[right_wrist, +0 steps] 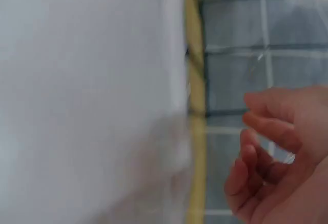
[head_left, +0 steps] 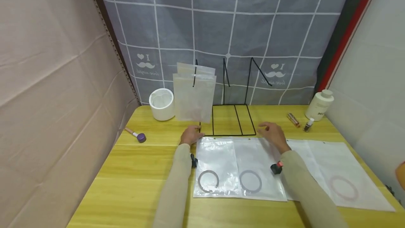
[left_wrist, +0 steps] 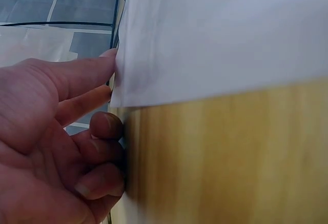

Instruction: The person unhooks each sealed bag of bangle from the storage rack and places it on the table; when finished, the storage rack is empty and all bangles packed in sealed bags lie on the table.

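Note:
Two clear plastic bags lie side by side on the yellow table, the left bag [head_left: 218, 157] holding a grey ring [head_left: 209, 181] and the right bag [head_left: 257, 159] another ring [head_left: 250, 181]. My left hand [head_left: 191, 134] rests at the left bag's far left corner. In the left wrist view the thumb and forefinger of that hand [left_wrist: 61, 121] touch the bag's edge [left_wrist: 215, 34], and the other fingers are curled. My right hand [head_left: 272, 132] hovers over the right bag's far edge. Its fingers [right_wrist: 277, 167] are loosely bent and hold nothing beside the bag [right_wrist: 87, 96].
A black wire rack [head_left: 234, 119] stands just behind the bags, with white pouches [head_left: 193, 94] upright in its left slot. A white cup [head_left: 162, 104] and a purple-tipped stick [head_left: 136, 135] are at the left. A white bottle [head_left: 319, 105], small vials [head_left: 293, 119] and a third bag [head_left: 335, 171] are at the right.

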Tool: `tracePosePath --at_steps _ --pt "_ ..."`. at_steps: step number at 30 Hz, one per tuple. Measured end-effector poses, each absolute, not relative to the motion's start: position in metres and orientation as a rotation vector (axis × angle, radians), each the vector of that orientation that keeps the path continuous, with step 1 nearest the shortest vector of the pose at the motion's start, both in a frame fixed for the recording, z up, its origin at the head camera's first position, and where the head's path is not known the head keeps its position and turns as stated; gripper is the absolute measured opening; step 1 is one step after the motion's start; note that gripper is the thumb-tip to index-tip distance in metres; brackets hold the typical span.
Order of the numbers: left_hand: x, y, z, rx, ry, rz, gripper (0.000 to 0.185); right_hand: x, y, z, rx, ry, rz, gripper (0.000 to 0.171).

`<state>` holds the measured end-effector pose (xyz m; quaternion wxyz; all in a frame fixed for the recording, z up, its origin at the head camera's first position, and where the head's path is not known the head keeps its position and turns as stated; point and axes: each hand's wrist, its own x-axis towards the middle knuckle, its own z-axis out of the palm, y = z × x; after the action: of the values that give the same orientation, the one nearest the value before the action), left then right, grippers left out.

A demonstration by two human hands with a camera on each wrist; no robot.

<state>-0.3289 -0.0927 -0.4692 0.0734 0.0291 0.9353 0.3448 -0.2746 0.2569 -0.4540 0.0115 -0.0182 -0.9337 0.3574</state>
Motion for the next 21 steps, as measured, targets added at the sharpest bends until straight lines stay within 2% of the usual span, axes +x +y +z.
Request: tracePosePath --at_steps 8,15,21 --pt "-0.326 -0.089 -0.469 0.106 2.802 1.032 0.045 -0.298 0.285 -0.480 0.008 -3.133 1.089 0.062" --pt "-0.330 -0.091 -0.470 0.093 2.828 1.007 0.045 -0.307 0.283 -0.486 0.040 -3.117 0.975 0.067" --pt "-0.328 -0.092 -0.468 0.095 2.807 1.024 0.046 -0.308 0.280 -0.483 0.062 -3.124 1.002 0.063"
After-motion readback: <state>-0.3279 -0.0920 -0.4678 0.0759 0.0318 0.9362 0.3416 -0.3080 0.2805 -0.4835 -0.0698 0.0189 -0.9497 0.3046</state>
